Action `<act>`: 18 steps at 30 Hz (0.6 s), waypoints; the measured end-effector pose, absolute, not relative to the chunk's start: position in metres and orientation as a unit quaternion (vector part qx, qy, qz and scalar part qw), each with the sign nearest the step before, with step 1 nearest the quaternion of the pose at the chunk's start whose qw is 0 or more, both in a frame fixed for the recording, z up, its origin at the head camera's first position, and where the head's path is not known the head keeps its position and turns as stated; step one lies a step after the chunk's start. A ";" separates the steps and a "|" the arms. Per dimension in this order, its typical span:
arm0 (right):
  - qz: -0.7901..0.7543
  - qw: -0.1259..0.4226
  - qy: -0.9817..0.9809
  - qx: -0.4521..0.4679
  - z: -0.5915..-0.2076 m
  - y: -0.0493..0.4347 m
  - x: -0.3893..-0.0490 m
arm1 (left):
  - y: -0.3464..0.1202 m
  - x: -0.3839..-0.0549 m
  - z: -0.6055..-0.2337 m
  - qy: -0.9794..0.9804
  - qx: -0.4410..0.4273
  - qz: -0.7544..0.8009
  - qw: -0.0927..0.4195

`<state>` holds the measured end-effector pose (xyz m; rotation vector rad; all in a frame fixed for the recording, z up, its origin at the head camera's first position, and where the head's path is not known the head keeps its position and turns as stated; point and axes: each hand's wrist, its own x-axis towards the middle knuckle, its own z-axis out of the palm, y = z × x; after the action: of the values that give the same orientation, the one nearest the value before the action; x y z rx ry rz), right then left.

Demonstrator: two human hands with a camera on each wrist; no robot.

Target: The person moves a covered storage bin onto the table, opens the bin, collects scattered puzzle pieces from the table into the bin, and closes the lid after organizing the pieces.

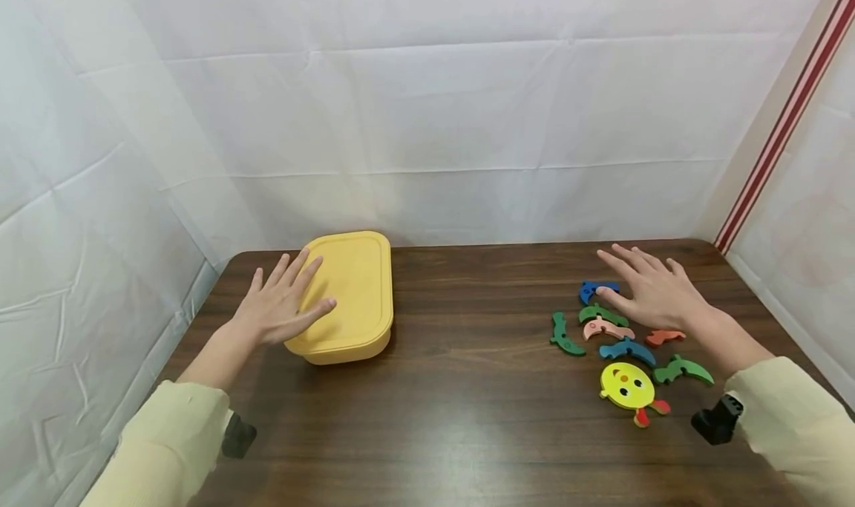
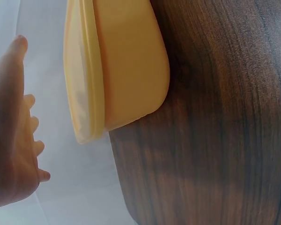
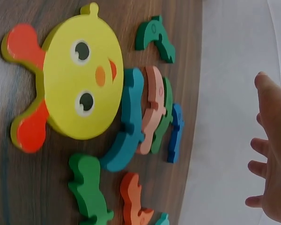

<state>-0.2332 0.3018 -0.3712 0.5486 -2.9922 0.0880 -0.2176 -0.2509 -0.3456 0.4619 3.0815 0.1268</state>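
Observation:
My left hand [image 1: 279,304] is spread with straight fingers above the left side of a yellow lidded box [image 1: 350,292]. In the left wrist view that hand [image 2: 14,136] is apart from the box [image 2: 131,61], whose lid is on. Over on the right, my right hand [image 1: 651,288] hovers, fingers straight, above several curved puzzle pieces. Among them are a blue piece [image 1: 628,351], a pink piece [image 1: 608,329], a green piece [image 1: 683,370] and an orange piece [image 3: 132,199]. Nearest me lies a round yellow smiling face piece [image 3: 84,75] with two red-tipped feelers. Both hands hold nothing.
The dark wooden table [image 1: 467,388] has white sheeting [image 1: 434,121] behind it and at both sides. A red-striped edge [image 1: 788,113] runs up the right corner. Each sleeve carries a small black wrist device, such as the right one [image 1: 718,419].

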 end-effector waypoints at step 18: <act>0.089 0.049 -0.970 0.220 -0.378 0.274 -0.242 | -0.264 -0.220 -0.362 0.986 0.129 0.097 -0.037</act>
<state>-0.2418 0.2742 -0.3780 0.6698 -2.9556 0.2704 -0.2198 -0.2643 -0.3619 0.4139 3.1736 0.3137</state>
